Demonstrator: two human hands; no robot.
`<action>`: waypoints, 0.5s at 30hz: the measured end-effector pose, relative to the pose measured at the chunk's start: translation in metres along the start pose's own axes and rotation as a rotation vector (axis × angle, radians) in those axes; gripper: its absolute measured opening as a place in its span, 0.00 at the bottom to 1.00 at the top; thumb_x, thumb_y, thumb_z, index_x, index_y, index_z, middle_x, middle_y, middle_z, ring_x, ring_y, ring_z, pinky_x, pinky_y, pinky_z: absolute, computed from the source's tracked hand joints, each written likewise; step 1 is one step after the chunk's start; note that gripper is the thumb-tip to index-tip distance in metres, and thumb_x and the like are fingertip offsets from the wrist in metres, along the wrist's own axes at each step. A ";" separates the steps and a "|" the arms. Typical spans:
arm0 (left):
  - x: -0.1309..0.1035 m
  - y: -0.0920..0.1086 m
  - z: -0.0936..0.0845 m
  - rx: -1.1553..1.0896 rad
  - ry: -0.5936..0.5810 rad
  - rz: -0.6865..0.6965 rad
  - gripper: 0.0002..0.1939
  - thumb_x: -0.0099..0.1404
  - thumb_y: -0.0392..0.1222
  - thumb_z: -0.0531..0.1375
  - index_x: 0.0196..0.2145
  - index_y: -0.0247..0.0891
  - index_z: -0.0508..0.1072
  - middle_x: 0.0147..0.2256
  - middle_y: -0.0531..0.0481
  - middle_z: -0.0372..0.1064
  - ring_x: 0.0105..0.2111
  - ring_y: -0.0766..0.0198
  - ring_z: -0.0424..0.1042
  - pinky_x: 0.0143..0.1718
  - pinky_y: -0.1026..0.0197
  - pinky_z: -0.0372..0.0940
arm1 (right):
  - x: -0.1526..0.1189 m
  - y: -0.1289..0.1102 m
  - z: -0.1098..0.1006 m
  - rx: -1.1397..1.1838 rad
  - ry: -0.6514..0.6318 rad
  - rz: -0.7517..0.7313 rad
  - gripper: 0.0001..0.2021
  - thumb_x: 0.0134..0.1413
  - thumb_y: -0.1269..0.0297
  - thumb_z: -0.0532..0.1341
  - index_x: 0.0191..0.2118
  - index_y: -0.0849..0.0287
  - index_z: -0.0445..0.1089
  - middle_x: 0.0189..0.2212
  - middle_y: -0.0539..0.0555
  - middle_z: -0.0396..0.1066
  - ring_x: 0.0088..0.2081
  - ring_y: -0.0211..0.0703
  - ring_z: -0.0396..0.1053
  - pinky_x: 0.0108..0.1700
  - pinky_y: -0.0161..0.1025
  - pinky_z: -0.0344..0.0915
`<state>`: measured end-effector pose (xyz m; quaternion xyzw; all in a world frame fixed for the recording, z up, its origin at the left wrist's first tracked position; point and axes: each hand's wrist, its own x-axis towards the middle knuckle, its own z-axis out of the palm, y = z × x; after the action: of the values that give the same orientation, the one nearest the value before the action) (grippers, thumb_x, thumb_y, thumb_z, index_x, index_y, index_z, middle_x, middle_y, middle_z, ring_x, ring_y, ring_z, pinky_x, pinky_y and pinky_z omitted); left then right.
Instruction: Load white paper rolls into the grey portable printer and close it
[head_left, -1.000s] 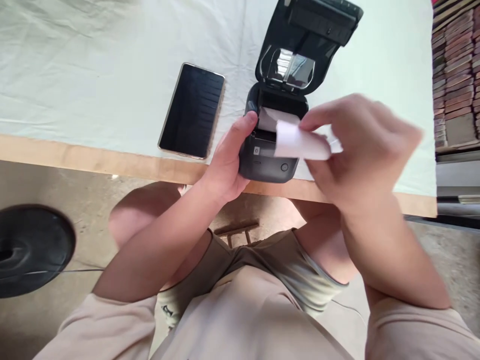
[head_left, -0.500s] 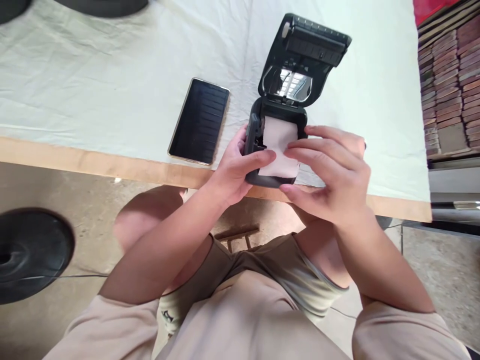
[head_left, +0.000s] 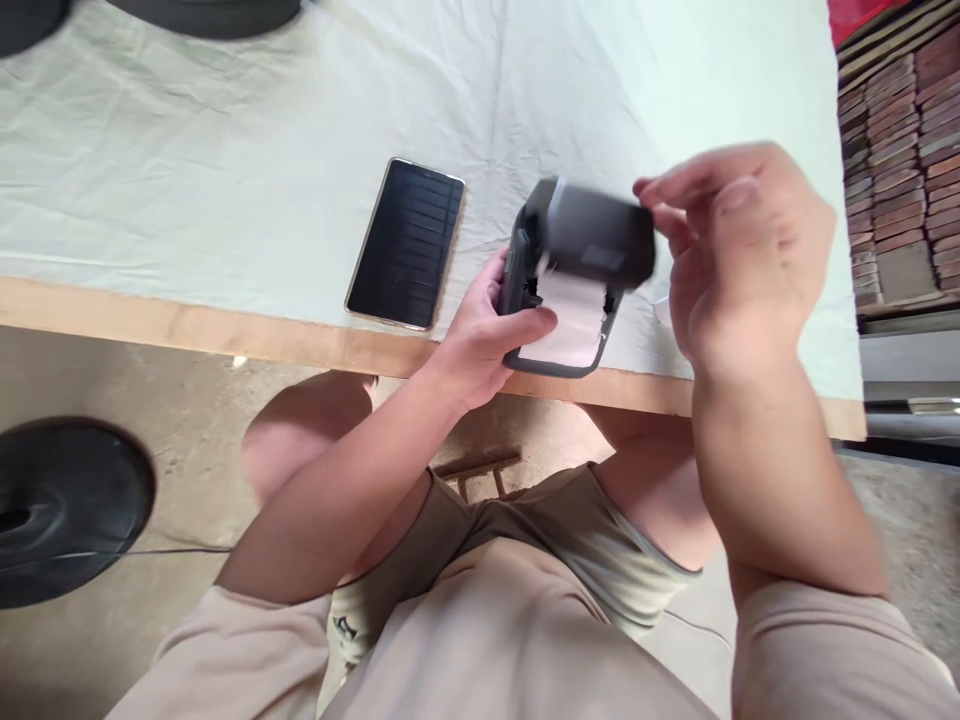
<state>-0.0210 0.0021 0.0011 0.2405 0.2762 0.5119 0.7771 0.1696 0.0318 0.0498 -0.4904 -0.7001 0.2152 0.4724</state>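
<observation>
My left hand (head_left: 487,335) grips a small black portable printer (head_left: 559,366) from its left side, with the thumb over the front of the opening. Inside lies white paper (head_left: 571,335), partly covered by the lid. The hinged lid (head_left: 600,235) is tipped down over the compartment, part-way closed and blurred by motion. At the lid's right edge is my right hand (head_left: 750,240), its fingers curled and the fingertips at the lid's corner. Some of those fingers are blurred. A smartphone (head_left: 406,243) with a dark screen lies on the cloth left of the printer.
A pale cloth (head_left: 225,180) covers the table, whose wooden front edge (head_left: 187,320) shows. Dark round objects (head_left: 217,12) stand at the far left. Stacked reddish blocks (head_left: 896,190) are at the right. A black round base (head_left: 71,510) with a cable sits on the floor.
The printer's lid has swung from upright down towards me over the paper. My right hand has moved from the paper compartment up and right to the lid's edge. My left hand keeps its hold.
</observation>
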 end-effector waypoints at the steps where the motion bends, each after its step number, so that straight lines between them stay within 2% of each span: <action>1: 0.000 0.000 -0.001 -0.005 -0.014 0.002 0.26 0.46 0.35 0.76 0.43 0.41 0.75 0.33 0.57 0.76 0.31 0.64 0.78 0.34 0.61 0.71 | -0.007 -0.001 0.001 0.031 0.028 -0.028 0.21 0.71 0.37 0.61 0.45 0.49 0.79 0.42 0.52 0.78 0.46 0.47 0.76 0.52 0.47 0.74; 4: -0.001 -0.001 -0.002 -0.011 -0.058 0.015 0.28 0.48 0.38 0.77 0.47 0.43 0.75 0.37 0.56 0.78 0.37 0.58 0.81 0.40 0.57 0.74 | -0.017 -0.004 0.004 0.112 -0.034 -0.052 0.16 0.68 0.43 0.68 0.47 0.49 0.79 0.39 0.49 0.77 0.38 0.40 0.73 0.43 0.41 0.73; 7: -0.004 0.001 0.000 -0.012 -0.078 0.021 0.23 0.58 0.47 0.75 0.48 0.44 0.75 0.41 0.52 0.80 0.48 0.49 0.83 0.50 0.50 0.76 | -0.017 -0.008 0.009 0.213 -0.144 -0.014 0.19 0.64 0.42 0.71 0.52 0.48 0.76 0.44 0.47 0.75 0.39 0.36 0.73 0.40 0.36 0.74; 11: -0.008 0.003 0.003 -0.010 -0.076 0.014 0.14 0.65 0.50 0.70 0.46 0.47 0.78 0.42 0.49 0.82 0.48 0.48 0.83 0.47 0.48 0.78 | -0.024 -0.008 0.013 0.203 -0.212 0.080 0.28 0.63 0.36 0.68 0.60 0.45 0.70 0.50 0.50 0.75 0.46 0.42 0.77 0.39 0.38 0.79; 15: -0.008 0.005 0.006 -0.002 -0.077 0.012 0.09 0.65 0.50 0.71 0.42 0.48 0.80 0.44 0.49 0.85 0.57 0.44 0.81 0.54 0.49 0.78 | -0.031 -0.003 0.014 0.049 -0.172 0.063 0.25 0.66 0.40 0.66 0.61 0.48 0.68 0.51 0.53 0.75 0.49 0.47 0.78 0.39 0.40 0.80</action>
<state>-0.0229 -0.0044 0.0105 0.2610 0.2440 0.5071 0.7843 0.1584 0.0053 0.0318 -0.4802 -0.7168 0.2885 0.4152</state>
